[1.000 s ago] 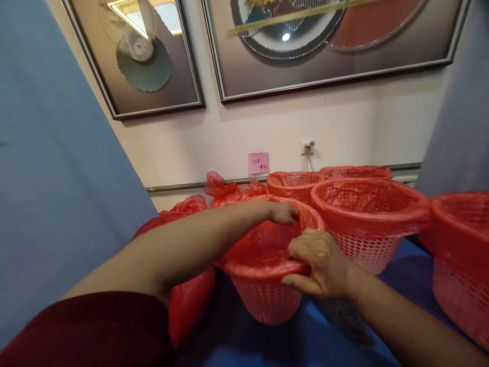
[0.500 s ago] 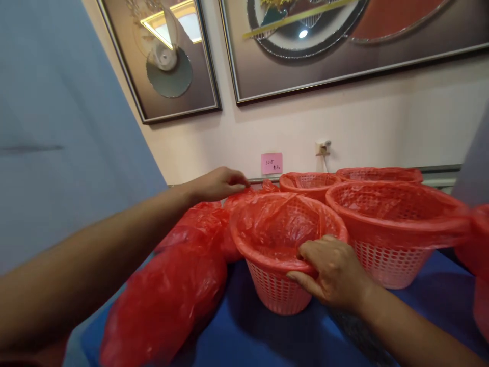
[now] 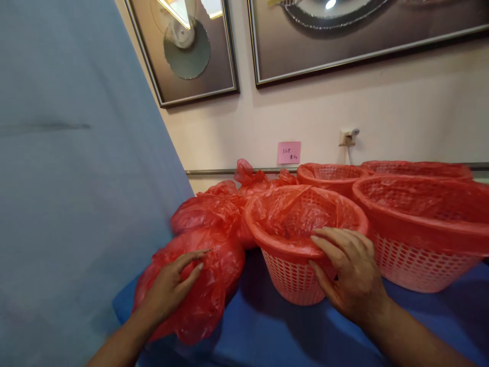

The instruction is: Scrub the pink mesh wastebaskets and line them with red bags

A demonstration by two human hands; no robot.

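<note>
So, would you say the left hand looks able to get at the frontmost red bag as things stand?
Probably yes: the left hand is right at the red bag, held open, and nothing shows in between. The front basket stands to the bag's right, seemingly leaving the way free.

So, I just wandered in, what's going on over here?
A person's right hand is at the near rim of a pink holed basket with a red plastic lining; how firmly it grips isn't clear. The left hand is open over a bulging red plastic bag, perhaps touching it. More lined baskets stand to the right, on the same blue surface.
</note>
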